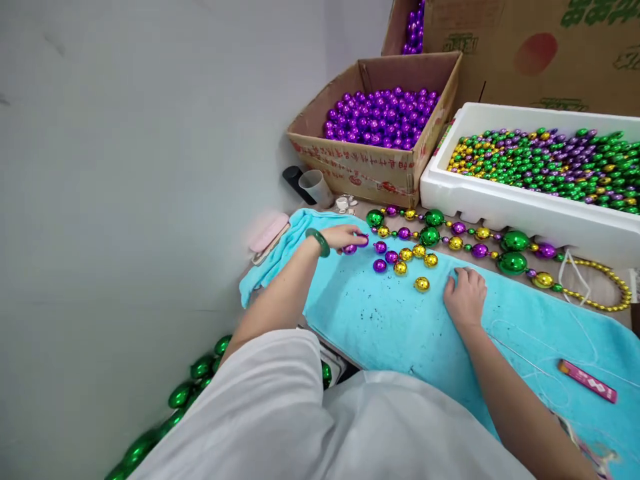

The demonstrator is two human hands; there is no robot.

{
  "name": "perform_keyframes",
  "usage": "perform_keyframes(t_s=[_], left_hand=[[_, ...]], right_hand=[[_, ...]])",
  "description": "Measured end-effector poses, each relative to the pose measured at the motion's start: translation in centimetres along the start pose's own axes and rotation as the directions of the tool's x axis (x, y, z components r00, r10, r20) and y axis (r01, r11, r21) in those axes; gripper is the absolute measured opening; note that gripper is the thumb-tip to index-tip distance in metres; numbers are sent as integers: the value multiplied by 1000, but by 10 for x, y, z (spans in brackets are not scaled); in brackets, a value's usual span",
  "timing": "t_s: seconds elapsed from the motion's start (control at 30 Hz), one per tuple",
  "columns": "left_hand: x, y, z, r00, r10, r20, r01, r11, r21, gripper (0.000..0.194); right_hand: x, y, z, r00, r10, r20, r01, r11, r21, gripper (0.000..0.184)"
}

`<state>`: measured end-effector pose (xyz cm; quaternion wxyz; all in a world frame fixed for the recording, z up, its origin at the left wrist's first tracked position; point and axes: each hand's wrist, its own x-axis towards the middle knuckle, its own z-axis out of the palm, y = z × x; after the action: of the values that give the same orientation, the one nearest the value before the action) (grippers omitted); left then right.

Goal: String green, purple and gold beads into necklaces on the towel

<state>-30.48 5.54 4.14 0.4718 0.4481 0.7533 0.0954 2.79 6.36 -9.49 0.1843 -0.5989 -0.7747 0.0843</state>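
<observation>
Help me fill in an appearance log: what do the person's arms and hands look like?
The left hand and right hand are gloveless. A smooth green bangle is worn on the left, below a loose, whitish sleeve; no sleeve shows on the right.

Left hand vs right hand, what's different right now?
The left hand grips at purple beads; the right hand rests on the blue towel, no bead visible in it.
The left wears a green bangle at the wrist; the right shows none.
Both have their backs facing up.
</observation>
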Motion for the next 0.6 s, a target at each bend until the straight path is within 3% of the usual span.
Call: perform_keyframes(t_s=[0.1,0.27,0.47,0.6], left_hand=[[-1,-20,36,970,-147,-191,135,988,-72,38],[5,-18,73,919,-223,-326,158,964,-212,48],[1,-5,84,879,-224,-420,108,953,-282,52],[-32,-22,81,826,-218,-520,83,959,-270,49]], right_hand=[[0,1,-2,1000,4,11,-5,1000,24,34],[-1,3,-4,1000,4,16,-5,998,60,34],[0,3,-7,999,22,36,-26,992,119,36],[1,5,-10,1000,1,23,-4,988,155,35]])
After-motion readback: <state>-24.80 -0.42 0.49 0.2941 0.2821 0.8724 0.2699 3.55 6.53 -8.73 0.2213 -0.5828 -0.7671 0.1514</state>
